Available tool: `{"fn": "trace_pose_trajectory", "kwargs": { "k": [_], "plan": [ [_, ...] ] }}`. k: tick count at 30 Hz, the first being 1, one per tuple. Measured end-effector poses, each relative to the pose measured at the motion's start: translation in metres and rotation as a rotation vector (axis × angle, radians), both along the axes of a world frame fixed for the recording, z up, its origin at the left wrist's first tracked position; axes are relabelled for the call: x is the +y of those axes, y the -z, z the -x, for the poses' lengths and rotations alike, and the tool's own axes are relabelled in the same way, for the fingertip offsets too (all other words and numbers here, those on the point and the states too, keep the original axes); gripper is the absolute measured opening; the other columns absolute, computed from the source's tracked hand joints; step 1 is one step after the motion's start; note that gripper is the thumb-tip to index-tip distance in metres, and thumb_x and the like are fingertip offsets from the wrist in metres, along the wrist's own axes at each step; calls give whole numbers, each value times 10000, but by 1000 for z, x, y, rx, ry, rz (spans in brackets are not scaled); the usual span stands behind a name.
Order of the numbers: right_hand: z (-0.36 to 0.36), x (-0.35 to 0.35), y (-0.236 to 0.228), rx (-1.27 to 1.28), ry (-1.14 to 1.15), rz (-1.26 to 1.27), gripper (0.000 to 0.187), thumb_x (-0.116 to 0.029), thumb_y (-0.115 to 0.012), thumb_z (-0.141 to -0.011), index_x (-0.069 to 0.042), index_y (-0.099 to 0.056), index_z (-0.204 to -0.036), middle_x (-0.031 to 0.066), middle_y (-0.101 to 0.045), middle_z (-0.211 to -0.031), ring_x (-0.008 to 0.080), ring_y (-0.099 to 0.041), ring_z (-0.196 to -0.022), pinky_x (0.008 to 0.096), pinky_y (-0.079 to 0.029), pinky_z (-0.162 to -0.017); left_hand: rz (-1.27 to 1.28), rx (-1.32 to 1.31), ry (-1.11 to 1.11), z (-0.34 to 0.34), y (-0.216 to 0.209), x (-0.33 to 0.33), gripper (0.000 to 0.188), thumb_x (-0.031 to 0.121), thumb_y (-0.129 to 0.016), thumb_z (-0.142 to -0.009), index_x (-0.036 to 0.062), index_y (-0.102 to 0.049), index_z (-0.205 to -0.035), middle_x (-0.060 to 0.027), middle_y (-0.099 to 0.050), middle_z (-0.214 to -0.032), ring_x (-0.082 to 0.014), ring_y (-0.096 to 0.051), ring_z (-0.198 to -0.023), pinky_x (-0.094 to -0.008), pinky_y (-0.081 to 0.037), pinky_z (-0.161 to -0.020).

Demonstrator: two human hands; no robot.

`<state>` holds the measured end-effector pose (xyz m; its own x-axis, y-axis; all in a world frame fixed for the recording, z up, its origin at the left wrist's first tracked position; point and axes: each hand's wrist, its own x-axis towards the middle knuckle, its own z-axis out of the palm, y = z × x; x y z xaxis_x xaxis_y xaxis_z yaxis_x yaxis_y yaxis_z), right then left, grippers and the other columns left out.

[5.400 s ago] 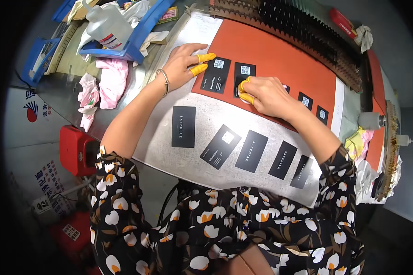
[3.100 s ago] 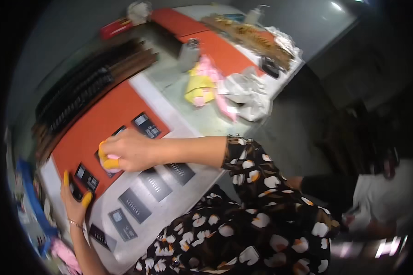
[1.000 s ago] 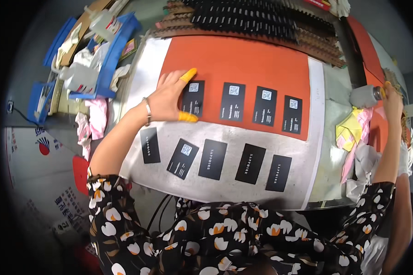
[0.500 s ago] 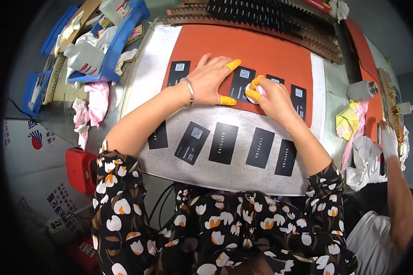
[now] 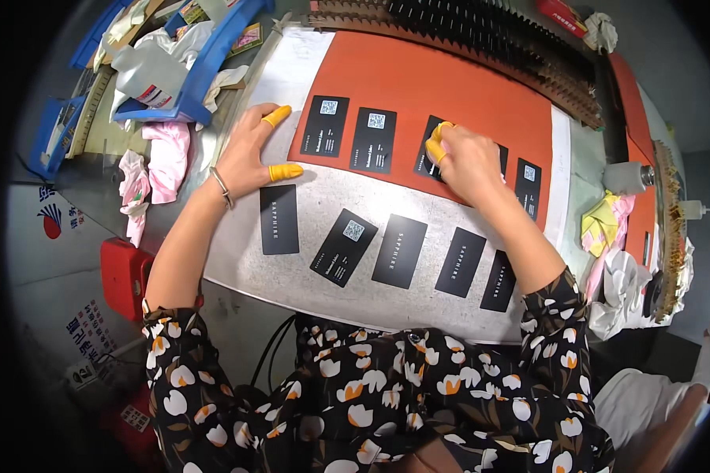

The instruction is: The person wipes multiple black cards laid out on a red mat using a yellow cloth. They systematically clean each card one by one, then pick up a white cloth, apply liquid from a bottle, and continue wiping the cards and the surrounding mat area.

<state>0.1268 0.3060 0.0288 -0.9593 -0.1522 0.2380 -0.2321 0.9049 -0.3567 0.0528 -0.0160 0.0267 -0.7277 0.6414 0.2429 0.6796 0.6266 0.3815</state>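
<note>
My right hand [image 5: 442, 142] covers part of the third black card [image 5: 430, 150] on the orange mat [image 5: 418, 71], its yellow-capped fingers bent and drawn in over the surface; I can't tell whether they pinch anything. Of the fourth card [image 5: 503, 157], only a sliver shows past that hand, and my forearm hides part of the fifth card [image 5: 529, 185] and of the last card in the near row [image 5: 498, 282]. My left hand [image 5: 281, 143] is spread wide by the mat's left edge, thumb well apart from forefinger, with nothing between them.

On the mat the cards lie with long axes running away from me, far ends leaning slightly right, the pale square codes at those ends. In the near row on the desk [image 5: 331, 303], the second card [image 5: 343, 247] slants more sharply right.

The blue tray [image 5: 241, 47], cut off at the top, holds crumpled white cloths [image 5: 193, 43] and a translucent bottle [image 5: 146, 75]. The slotted rack [image 5: 556, 87], also cropped, carries rows of black cards [image 5: 465, 35].
</note>
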Motion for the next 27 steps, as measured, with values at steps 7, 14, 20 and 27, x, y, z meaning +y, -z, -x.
{"fn": "trace_pose_trajectory", "kwargs": {
  "k": [7, 14, 20, 27],
  "plan": [
    [2, -6, 1, 14, -43, -6, 138, -146, -626, -744, -21, -574, -770, 141, -598, -733, 331, -578, -636, 409, -445, -565, -24, 2, 25, 2, 6, 0, 688, 440, -715, -659, 53, -524, -1195, -129, -454, -1167, -299, -425, -1089, -388, -327, -936],
    [6, 4, -1, 59, -43, -56, 133, -168, -567, -788, -37, -577, -801, 152, -608, -745, 336, -593, -665, 437, -450, -565, -21, 47, 42, 4, 7, 2, 637, 405, -711, -670, 65, -542, -1182, -116, -472, -1159, -285, -441, -1067, -379, -337, -923],
    [6, 4, -4, 36, -104, -47, 96, -131, -575, -763, -37, -558, -764, 151, -603, -725, 328, -594, -650, 439, -457, -561, -46, 73, 23, 4, 13, 0, 621, 407, -709, -672, 77, -549, -1174, -107, -476, -1149, -279, -451, -1055, -380, -341, -908],
    [0, 10, -5, 71, -142, -5, 91, -118, -565, -758, -27, -558, -762, 144, -590, -709, 344, -582, -635, 443, -444, -542, -48, 61, 20, 3, 10, 1, 614, 410, -707, -676, 81, -553, -1170, -111, -480, -1152, -290, -447, -1061, -382, -339, -910]
  ]
}}
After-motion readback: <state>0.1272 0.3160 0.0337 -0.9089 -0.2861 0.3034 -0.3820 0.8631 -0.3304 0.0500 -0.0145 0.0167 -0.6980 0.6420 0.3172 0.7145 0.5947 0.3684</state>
